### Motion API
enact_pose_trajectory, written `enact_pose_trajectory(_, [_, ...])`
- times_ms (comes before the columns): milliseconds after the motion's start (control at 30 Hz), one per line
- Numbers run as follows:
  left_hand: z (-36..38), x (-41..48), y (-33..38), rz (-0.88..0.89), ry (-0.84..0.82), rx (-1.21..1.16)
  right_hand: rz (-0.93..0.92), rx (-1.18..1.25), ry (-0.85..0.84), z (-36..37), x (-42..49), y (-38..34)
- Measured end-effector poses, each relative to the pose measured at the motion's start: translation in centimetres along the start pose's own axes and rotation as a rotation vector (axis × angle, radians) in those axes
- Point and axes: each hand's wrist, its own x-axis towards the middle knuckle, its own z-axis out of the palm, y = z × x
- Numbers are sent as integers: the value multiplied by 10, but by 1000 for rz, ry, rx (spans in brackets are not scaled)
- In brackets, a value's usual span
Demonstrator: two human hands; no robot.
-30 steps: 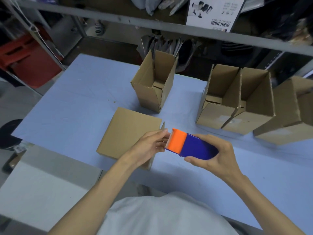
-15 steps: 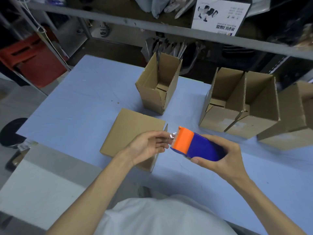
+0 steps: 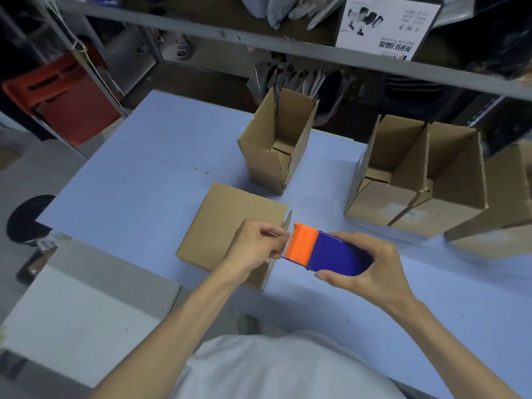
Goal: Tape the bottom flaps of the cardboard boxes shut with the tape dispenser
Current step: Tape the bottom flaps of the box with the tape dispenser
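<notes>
**Held item.** Tape dispenser [image 3: 325, 250], orange plastic front with a toothed edge and a dark blue body. It is in the air over the near edge of the table, just right of the nearest box.
- Right hand [image 3: 371, 269]: fingers and thumb wrapped round the blue body from the rear.
- Left hand [image 3: 256, 246]: thumb and forefinger closed in a pinch on the clear tape end [image 3: 285, 238] at the toothed edge.

**Work item.** Flat-topped brown cardboard box [image 3: 230, 223], standing with its closed side up beneath the left hand. No tape can be made out on it.

**Other stock.**
- Tall open brown carton [image 3: 276, 145], upright behind the work item.
- Pair of open brown cartons [image 3: 414, 180], touching side by side at the right.
- A further brown carton [image 3: 503, 211] at the right edge of the view.

**Support.** Table with a pale blue cover [image 3: 129, 174].

**Surroundings.**
- Grey metal shelf rail [image 3: 201, 23].
- White printed carton [image 3: 385, 21] on the shelf.
- Red plastic crate [image 3: 66, 102] at the left.

**Change from half a second ago.**
- The dispenser and both hands are in nearly the same place.
- The left fingers, looser and reaching then, are now drawn tight at the teeth.
- All the boxes are where they were.
</notes>
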Motion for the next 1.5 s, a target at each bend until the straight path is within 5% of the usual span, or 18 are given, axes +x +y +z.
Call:
enact_pose_trajectory(533, [-10, 22, -6, -127, 120, 100, 104, -63, -68, 12, 1, 23])
enact_pose_trajectory(833, [-19, 33, -13, -13, 186, 251, 276, -238, -59, -2, -2, 39])
enact_pose_trajectory(1500, [-13, 50, -36, 187, 317, 739, 317, -403, -176, 24, 24, 57])
